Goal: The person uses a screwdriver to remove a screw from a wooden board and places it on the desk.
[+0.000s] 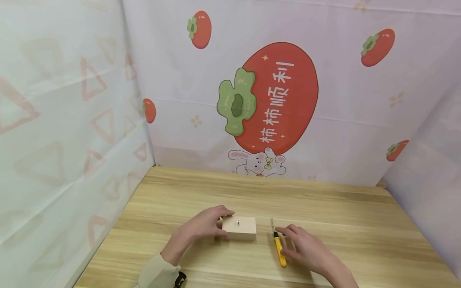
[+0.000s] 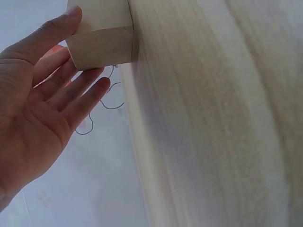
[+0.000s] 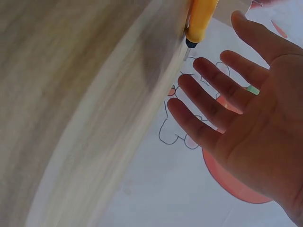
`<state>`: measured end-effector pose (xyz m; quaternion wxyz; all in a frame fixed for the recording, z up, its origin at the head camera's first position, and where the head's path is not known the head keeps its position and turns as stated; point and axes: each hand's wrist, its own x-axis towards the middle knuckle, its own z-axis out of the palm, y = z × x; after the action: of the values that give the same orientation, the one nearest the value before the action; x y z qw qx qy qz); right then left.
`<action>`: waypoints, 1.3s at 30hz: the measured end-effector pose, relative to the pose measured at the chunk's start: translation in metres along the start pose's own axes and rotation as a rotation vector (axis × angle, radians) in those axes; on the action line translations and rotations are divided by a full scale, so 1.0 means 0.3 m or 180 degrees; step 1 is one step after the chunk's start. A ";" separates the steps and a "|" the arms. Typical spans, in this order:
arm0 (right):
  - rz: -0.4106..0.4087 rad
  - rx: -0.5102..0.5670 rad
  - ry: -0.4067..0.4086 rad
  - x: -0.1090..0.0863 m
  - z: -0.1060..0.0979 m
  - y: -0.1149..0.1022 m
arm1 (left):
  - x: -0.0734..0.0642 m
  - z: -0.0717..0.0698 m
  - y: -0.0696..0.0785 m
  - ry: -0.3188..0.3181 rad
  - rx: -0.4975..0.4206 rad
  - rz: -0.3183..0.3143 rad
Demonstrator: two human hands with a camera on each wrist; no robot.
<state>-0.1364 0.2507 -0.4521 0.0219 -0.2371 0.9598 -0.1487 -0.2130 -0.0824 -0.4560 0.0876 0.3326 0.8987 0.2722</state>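
A pale wooden block (image 1: pixel 239 225) lies on the table, with a small metal screw (image 1: pixel 238 222) standing up from its top. My left hand (image 1: pixel 206 222) holds the block by its left end, thumb at the front corner and fingers at the back. The left wrist view shows the thumb (image 2: pixel 71 18) against the block (image 2: pixel 102 45); the fingers are partly behind it. To the block's right lies a screwdriver (image 1: pixel 279 248) with a yellow handle, its metal shaft pointing away from me. My right hand (image 1: pixel 306 248) hovers beside it, fingers spread and holding nothing in the right wrist view.
The wood-grain table (image 1: pixel 324 208) meets a printed cloth backdrop (image 1: pixel 173 132) at the back, with another cloth wall (image 1: pixel 72 160) along the left side and one (image 1: pixel 432 160) on the right. A dark band (image 1: pixel 180 279) sits at the left sleeve.
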 end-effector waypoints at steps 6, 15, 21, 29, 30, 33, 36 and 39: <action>0.0021 0.0053 -0.0148 -0.016 -0.002 0.001 | 0.006 0.006 0.005 0.0001 -0.0021 -0.0037; -0.0069 0.0166 -0.0251 -0.023 0.008 0.001 | -0.001 0.001 0.020 -0.0002 0.0054 -0.0056; -0.0045 0.0177 -0.0364 -0.025 0.010 -0.007 | -0.001 -0.001 0.032 -0.0045 0.0081 -0.0028; -0.0001 0.0127 -0.0508 -0.026 0.023 -0.017 | 0.001 0.004 0.026 -0.0036 -0.0077 -0.0169; -0.0039 0.0107 -0.0498 -0.026 0.026 -0.017 | 0.001 0.005 0.024 -0.0036 -0.0086 -0.0181; -0.0180 0.0043 -0.0409 -0.031 0.032 -0.018 | 0.003 0.009 0.018 -0.0024 -0.0112 -0.0197; -0.0265 0.0039 -0.0344 -0.036 0.033 -0.017 | 0.004 0.011 0.015 -0.0014 -0.0131 -0.0199; -0.0258 0.0079 -0.0355 -0.041 0.028 -0.017 | 0.006 0.011 0.015 -0.0010 -0.0141 -0.0196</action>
<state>-0.1223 0.2499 -0.4589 0.0722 -0.2835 0.9447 -0.1480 -0.2107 -0.0770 -0.4564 0.1047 0.3032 0.9021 0.2887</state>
